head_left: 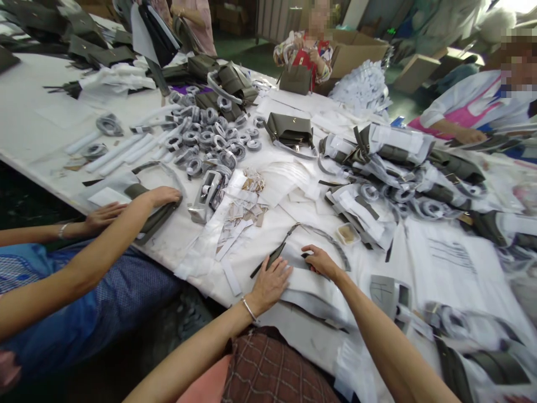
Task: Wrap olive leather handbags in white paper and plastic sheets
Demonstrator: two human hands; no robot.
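Observation:
A handbag (312, 288) lies in front of me, covered with white and grey wrapping sheets. Its strap (333, 240), wrapped in grey, arcs behind it on the table. Spread flat, my left hand (271, 281) rests on the bag's left part, beside a dark strip (274, 256). Curled over the bag's upper middle, my right hand (321, 261) has its thumb and fingers close together at a small dark piece; what it grips is mostly hidden. Left of me, a co-worker's hands (163, 196) rest on another dark bag (157, 221).
Coiled wrapped straps (210, 134) are heaped at the table's centre, near paper scraps (243, 212). A small clear box (348, 234) stands beyond my right hand. Wrapped bags (390, 151) pile up at the right. An unwrapped dark bag (289, 130) stands farther back. Other people work across the table.

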